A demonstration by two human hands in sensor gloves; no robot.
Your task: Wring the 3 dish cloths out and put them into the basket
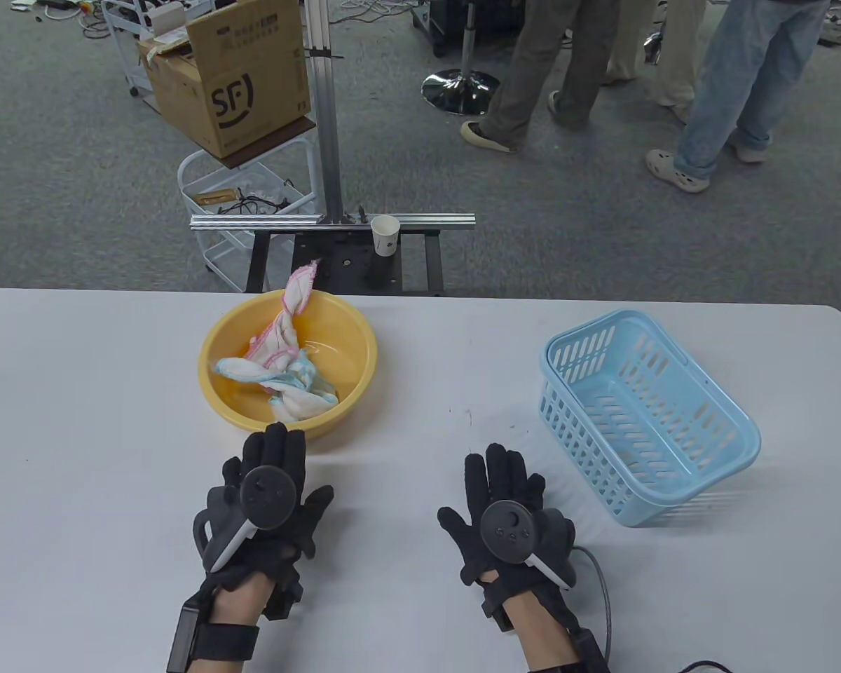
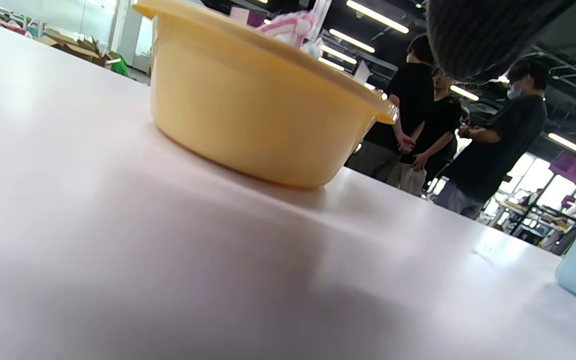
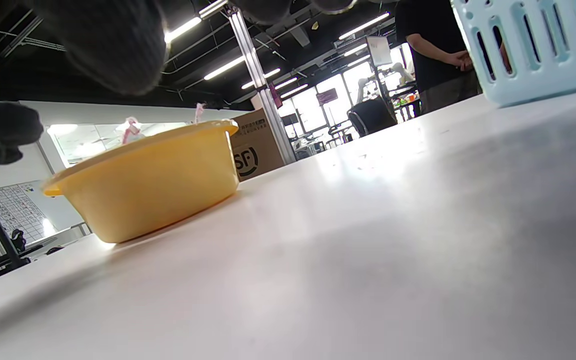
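A yellow basin (image 1: 228, 406) (image 2: 248, 110) (image 3: 153, 185) stands on the white table at left of centre. Wet dish cloths (image 1: 280, 364), white with pink and blue edging, lie bunched inside it; one pink-edged end drapes over the far rim. A light blue slotted basket (image 1: 645, 413) (image 3: 533, 45) stands empty at the right. My left hand (image 1: 266, 484) lies flat on the table just in front of the basin, fingers straight, holding nothing. My right hand (image 1: 504, 505) lies flat between basin and basket, fingers spread, holding nothing.
Beyond the table's far edge stand an aluminium frame with a paper cup (image 1: 385, 235), a wire cart carrying a cardboard box (image 1: 231, 77), and several people (image 1: 603, 70) standing on the carpet. A cable (image 1: 603, 596) runs from my right wrist.
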